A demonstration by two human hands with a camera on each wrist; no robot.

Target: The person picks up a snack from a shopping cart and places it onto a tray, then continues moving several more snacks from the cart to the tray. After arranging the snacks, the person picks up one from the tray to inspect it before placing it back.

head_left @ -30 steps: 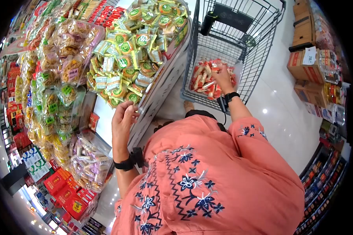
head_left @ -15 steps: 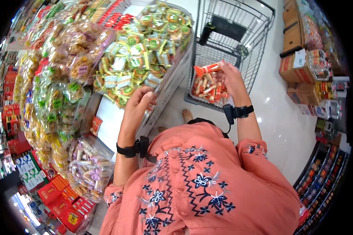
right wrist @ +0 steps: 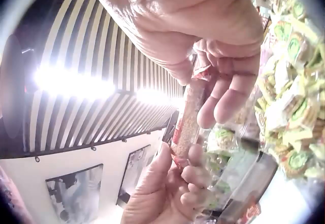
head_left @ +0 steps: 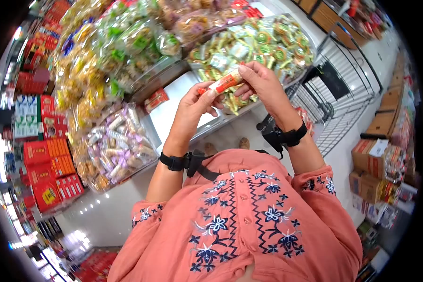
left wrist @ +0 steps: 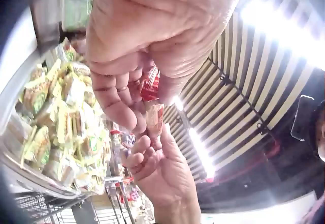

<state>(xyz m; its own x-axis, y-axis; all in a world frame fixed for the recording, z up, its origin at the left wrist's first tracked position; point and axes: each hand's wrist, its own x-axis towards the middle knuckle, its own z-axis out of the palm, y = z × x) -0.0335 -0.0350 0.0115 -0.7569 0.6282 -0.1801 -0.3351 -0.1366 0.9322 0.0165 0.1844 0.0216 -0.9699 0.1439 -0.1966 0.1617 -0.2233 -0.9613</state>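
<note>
A stick-shaped snack in a red and clear wrapper (head_left: pixel 224 83) is stretched between both hands in front of the chest. My left hand (head_left: pixel 198 104) pinches one end with thumb and fingers. The opposite end is pinched by my right hand (head_left: pixel 264 85). In the right wrist view, a pale, grainy bar (right wrist: pixel 187 117) shows through the wrapper, which is twisted at the ends. Part of the snack (left wrist: pixel 154 116) is hidden behind the left fingers in the left wrist view. Below the hands lies a bin of small packets in green and yellow wrappers (head_left: pixel 268 47).
A white bin section (head_left: pixel 174 113) holds one red packet (head_left: pixel 156 99) near its far edge. Bagged snacks (head_left: pixel 127 51) are heaped behind, purple-wrapped sticks (head_left: pixel 120 136) at left. A shopping cart (head_left: pixel 357 117) stands at right, past the bin's corner. Cardboard boxes (head_left: pixel 373 155) line the far right.
My right hand has lifted the wrapped snack from the cart and brought it left over the display. The left hand has come up and taken its other end. The view has turned toward the display.
</note>
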